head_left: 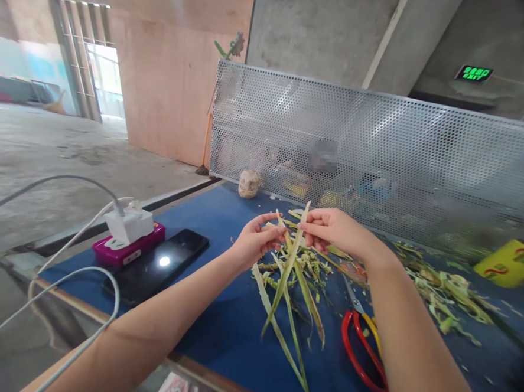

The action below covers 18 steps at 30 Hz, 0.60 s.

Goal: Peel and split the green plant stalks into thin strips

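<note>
Both my hands hover over a blue table [225, 217] and pinch long green leaf strips [290, 263]. My left hand [257, 241] is closed on the strips from the left side. From the right, my right hand [331, 230] grips the upper part of one strip between thumb and fingers. The strips hang down from my fingers toward the table. A heap of cut leaf scraps [304, 269] lies right under my hands. Red-handled scissors [362, 344] rest on the table beneath my right forearm, partly covered by it.
A black phone [160, 266] and a pink power bank [128, 251] with a white charger [129, 224] and cables sit at the left. A perforated metal screen [380, 150] fences the far edge. More leaf scraps [447, 290], a yellow object [509, 261] and a small pale lump [249, 183] lie nearby.
</note>
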Motion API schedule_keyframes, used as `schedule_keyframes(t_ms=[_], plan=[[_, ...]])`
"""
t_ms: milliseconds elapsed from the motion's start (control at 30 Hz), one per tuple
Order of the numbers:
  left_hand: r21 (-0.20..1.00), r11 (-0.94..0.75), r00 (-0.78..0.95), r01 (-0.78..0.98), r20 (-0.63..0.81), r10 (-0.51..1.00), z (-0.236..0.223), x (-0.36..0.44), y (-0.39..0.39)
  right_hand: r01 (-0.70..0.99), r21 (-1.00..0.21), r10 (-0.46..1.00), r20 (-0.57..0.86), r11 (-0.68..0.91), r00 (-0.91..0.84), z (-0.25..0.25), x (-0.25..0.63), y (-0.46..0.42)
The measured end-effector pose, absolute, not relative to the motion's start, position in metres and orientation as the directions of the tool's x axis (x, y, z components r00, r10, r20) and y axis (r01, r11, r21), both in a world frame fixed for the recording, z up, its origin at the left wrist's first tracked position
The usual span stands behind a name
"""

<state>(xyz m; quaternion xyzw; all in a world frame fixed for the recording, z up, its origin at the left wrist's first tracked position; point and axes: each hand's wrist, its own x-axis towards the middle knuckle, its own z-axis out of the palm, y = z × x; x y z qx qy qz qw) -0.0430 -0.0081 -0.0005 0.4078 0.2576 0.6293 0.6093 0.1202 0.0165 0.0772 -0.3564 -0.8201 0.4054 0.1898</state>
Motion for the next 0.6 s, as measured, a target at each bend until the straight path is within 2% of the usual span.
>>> schedule_keyframes(t_ms=[267, 600], plan=[[0.86, -0.09, 0.127, -0.502, 0.176, 0.976, -0.003, -0.04, -0.011, 0.488, -0.71, 0.729, 0.052, 0.507, -0.683, 0.067, 0.111, 0.015], [0.874, -0.074, 0.136, -0.48, 0.158, 0.978, -0.001, -0.04, -0.011, 0.53, -0.688, 0.746, 0.025, 0.496, -0.666, 0.069, 0.113, 0.016]])
